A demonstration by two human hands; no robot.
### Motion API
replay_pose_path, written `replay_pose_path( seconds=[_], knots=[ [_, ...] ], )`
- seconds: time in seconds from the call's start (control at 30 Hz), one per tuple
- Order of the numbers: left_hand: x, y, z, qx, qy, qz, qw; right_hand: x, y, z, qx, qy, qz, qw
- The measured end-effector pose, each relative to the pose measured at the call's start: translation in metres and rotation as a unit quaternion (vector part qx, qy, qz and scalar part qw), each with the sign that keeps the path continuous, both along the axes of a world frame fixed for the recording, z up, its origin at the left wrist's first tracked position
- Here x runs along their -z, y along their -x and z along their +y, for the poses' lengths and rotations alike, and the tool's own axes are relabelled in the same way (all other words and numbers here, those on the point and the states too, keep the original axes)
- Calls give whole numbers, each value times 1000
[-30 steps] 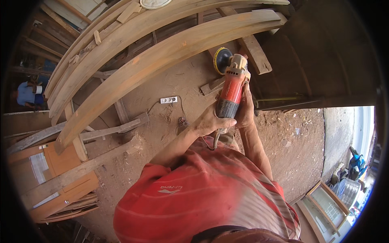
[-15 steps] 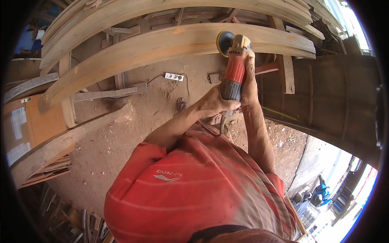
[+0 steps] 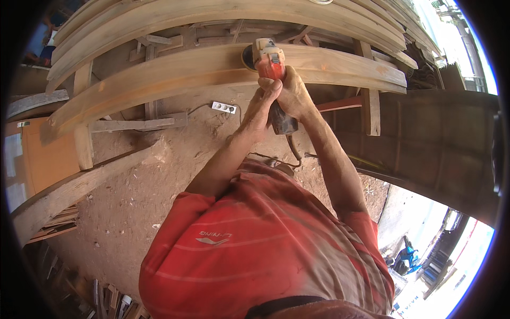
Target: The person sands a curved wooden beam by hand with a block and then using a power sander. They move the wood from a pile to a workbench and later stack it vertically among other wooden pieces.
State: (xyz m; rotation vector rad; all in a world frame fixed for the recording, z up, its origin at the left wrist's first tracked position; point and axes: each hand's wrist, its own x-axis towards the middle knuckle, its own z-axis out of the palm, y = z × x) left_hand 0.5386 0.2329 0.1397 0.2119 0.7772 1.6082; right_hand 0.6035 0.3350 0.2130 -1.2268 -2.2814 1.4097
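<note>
Both my hands are closed around a red and black angle grinder (image 3: 272,68) with a pale gear head. My left hand (image 3: 261,103) wraps the left side of its body, thumb near the red part. On the other side, my right hand (image 3: 293,94) grips closer to the head. The grinder's round disc (image 3: 247,57) is at the face of a long wooden beam (image 3: 175,69); the grinder head hides part of that contact. From the dark rear end, a power cord (image 3: 294,149) hangs toward the ground.
Stacked long boards (image 3: 223,18) lie beyond the beam, and a wooden post (image 3: 373,114) stands under its right end. A white power strip (image 3: 223,107) rests on the dirt floor. An orange-brown panel (image 3: 53,154) and a rough plank (image 3: 90,181) are at left, a dark sheet (image 3: 425,138) at right.
The grinder has moved left along the beam, with its disc now over the beam's face. My left hand has shifted forward from the rear end onto the body.
</note>
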Motion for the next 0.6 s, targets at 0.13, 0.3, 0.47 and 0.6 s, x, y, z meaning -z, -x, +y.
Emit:
replay_pose_path(
  seconds=[0.13,0.3,0.47,0.6],
  knots=[
    [-15,9,11,-45,9,-23,999,64,8,14,-88,-114,-44,989],
    [21,-5,50,3,-21,-56,998,40,-14,33,17,-60,-50,997],
    [49,-27,92,-22,-11,-25,999,30,-21,59,24,-37,-53,998],
    [15,16,58,-1,-34,-86,996,50,18,53,-5,-98,-100,990]
  ],
)
